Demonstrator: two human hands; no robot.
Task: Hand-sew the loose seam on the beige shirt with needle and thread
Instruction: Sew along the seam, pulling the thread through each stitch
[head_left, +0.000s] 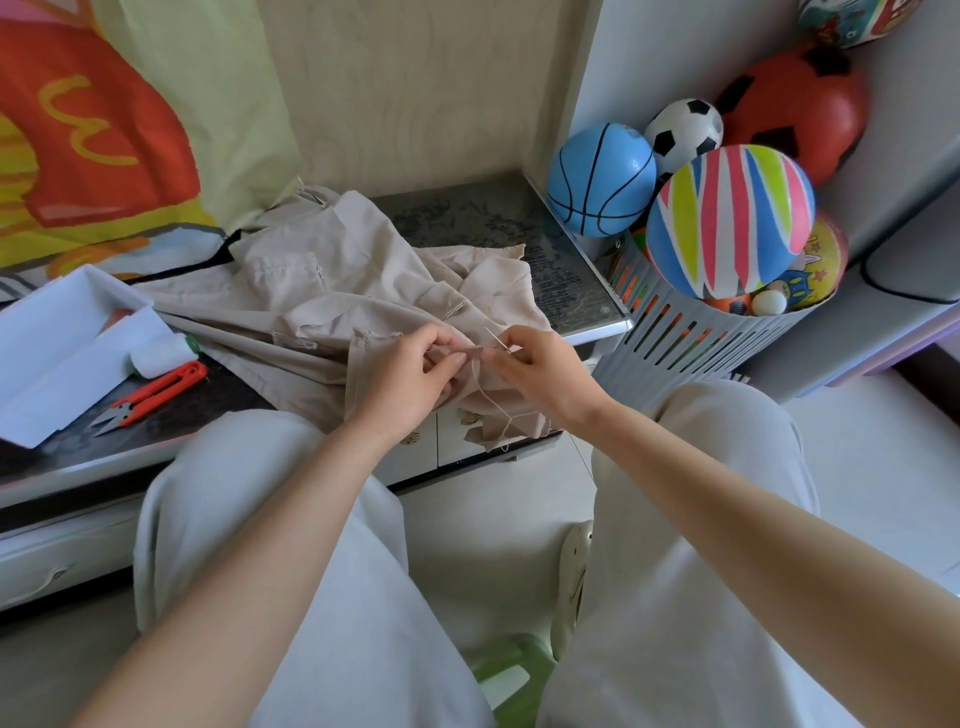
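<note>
The beige shirt (332, 291) lies crumpled on the dark tabletop (493, 218), its near edge hanging over the front. My left hand (410, 374) pinches a fold of the shirt's seam between thumb and fingers. My right hand (540, 369) holds the thin needle (496, 339) just to the right of that fold, its tip pointing up and left. A pale thread (491, 405) hangs down from the seam between both hands.
Orange thread snips (156, 397), a white thread spool (158, 356) and an open white box (67, 332) sit at the left of the table. A grey slotted basket (691, 338) heaped with balls stands at the right. My knees are under the table's front edge.
</note>
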